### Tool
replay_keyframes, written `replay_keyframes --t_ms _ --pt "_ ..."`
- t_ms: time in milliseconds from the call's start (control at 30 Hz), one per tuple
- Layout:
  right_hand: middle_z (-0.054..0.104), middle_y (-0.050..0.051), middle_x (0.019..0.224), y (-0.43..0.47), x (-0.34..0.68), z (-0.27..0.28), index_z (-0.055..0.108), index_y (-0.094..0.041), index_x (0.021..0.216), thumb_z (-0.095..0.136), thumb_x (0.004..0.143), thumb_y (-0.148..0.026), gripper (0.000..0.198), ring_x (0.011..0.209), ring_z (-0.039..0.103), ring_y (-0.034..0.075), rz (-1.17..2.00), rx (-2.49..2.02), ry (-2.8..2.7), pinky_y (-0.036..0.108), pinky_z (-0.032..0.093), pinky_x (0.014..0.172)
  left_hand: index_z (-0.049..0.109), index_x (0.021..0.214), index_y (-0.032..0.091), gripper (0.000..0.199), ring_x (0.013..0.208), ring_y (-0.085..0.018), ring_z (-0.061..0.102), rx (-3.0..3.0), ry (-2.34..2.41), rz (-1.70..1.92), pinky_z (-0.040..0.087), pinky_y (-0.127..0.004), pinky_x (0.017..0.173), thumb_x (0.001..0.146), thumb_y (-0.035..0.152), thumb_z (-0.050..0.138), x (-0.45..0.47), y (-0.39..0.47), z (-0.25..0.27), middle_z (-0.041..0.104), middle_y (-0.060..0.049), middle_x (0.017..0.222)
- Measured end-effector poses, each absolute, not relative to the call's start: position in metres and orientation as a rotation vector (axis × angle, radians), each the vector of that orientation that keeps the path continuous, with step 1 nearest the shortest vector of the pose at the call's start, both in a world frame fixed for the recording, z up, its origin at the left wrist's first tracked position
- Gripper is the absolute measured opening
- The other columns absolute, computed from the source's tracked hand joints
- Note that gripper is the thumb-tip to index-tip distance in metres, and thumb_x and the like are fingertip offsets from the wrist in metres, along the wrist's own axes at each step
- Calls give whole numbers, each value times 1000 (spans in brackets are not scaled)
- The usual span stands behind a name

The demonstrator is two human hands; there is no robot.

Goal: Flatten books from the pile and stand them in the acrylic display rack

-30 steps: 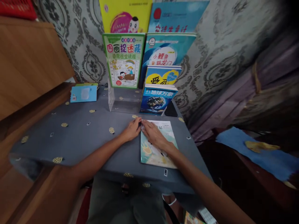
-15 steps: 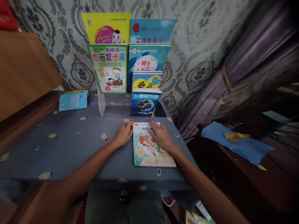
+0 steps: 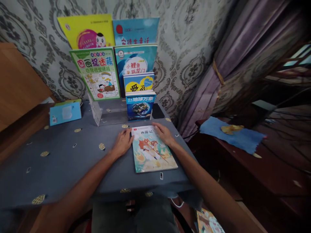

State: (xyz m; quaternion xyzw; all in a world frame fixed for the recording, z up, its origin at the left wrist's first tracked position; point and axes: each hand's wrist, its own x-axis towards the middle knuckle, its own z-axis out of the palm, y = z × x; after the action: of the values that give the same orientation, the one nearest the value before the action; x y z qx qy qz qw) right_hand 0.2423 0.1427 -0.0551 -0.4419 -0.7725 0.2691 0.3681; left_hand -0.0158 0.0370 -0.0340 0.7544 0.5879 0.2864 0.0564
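A picture-covered book (image 3: 152, 152) with a fox-coloured cape figure on its cover lies flat on the cloth-covered table, face up. My left hand (image 3: 123, 142) rests on the cloth at the book's upper left edge, fingers loosely extended and touching it. At the upper right corner lies my right hand (image 3: 164, 133), its fingers stretched along the edge and the fingertips partly over the cover. Neither hand lifts the book. Beyond it stands a clear acrylic rack (image 3: 113, 119) bearing upright books, among them a blue earth-cover book (image 3: 140, 108) at the front.
Blue-covered books (image 3: 65, 113) lie at the table's left, near a wooden panel (image 3: 19, 74). A dark phone (image 3: 158, 111) is right of the rack. On a dark red surface to the right lies a blue cloth (image 3: 218, 132). Another book (image 3: 209, 223) is low down, below the table.
My right hand has slid off the cover toward the book's right edge, showing more of the title. The view has turned right. The book stays in place on the table.
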Motion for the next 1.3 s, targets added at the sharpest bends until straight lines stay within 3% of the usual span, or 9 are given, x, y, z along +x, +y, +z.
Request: replay_keyframes --t_ms 467,600,733,967,1300 --pt "68 11 133 125 231 -35 63 -18 129 41 98 -19 38 124 62 24 506 -1287 -2053 40 46 108 50 131 17 36 126 -29 58 2086 1668 1016 44 -52 109 97 26 45 -12 34 -31 62 -18 132" --pt "69 10 132 122 230 -31 64 -20 129 42 99 -18 38 124 62 23 490 -1300 -2063 40 46 107 47 131 20 36 133 -26 54 1798 1467 1158 41 -49 113 96 29 49 -8 35 -29 59 -15 139" --pt "69 11 130 122 229 -30 63 -18 128 42 100 -19 35 122 63 22 489 -1328 -2035 38 46 107 46 132 23 44 130 -24 57 1269 1343 1331 50 -42 105 91 32 60 -4 38 -28 56 -14 145" --pt "70 11 128 119 229 -26 64 -17 127 42 101 -21 34 122 62 21 539 -1309 -2014 35 45 107 61 112 14 37 95 -26 75 802 1119 1168 63 -39 85 81 29 74 7 34 -18 76 -12 103" --pt "74 8 120 123 225 -23 68 -20 120 42 101 -23 33 112 68 21 608 -1218 -1964 36 49 100 62 112 15 38 107 -28 72 726 1004 1166 61 -42 93 79 29 74 15 30 -20 74 -13 113"
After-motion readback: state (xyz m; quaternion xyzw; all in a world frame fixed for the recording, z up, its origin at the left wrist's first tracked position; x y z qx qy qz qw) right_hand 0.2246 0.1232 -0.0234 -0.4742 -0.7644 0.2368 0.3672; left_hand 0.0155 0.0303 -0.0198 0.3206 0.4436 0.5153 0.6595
